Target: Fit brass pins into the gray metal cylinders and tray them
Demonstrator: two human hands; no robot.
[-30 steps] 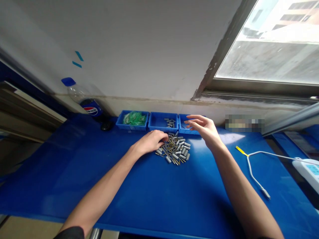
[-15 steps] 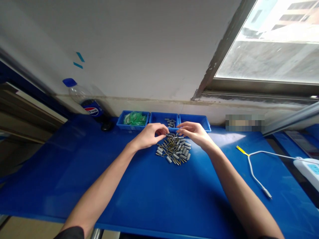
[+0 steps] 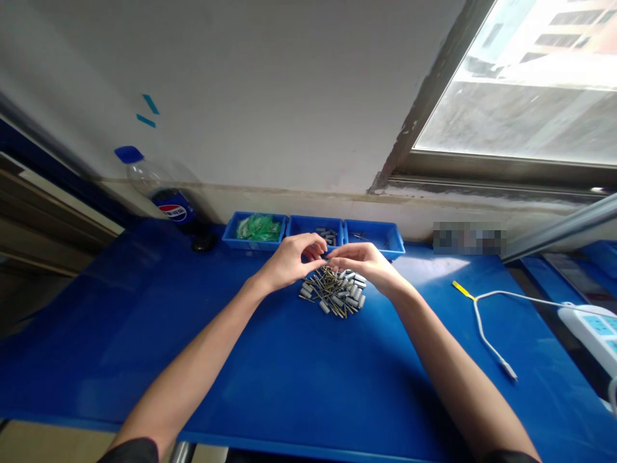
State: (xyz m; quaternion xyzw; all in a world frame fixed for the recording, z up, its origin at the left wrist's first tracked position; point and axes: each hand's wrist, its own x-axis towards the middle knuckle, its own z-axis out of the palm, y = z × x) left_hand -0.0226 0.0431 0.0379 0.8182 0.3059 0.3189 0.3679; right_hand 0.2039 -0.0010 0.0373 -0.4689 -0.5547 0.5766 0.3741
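Note:
My left hand (image 3: 295,260) is closed in a pinch above the far edge of a pile. My right hand (image 3: 365,262) pinches from the other side, and the fingertips of both hands meet. Something small and dark shows between them, too small to name. Below the fingers lies a heap of grey cylinders (image 3: 324,307) mixed with thin brass-coloured pins (image 3: 332,283). Behind the hands stands a blue bin (image 3: 301,224) with more grey cylinders in it.
A blue bin (image 3: 230,240) with green plastic bags stands at the left of the row, another bin (image 3: 396,239) with a few thin pins at the right. A cola bottle (image 3: 176,209) stands back left. On the right lie a white cable (image 3: 482,331) and a power strip (image 3: 595,331).
My right hand has moved left until its fingertips meet those of my left hand. The left hand has barely moved. The view has shifted slightly.

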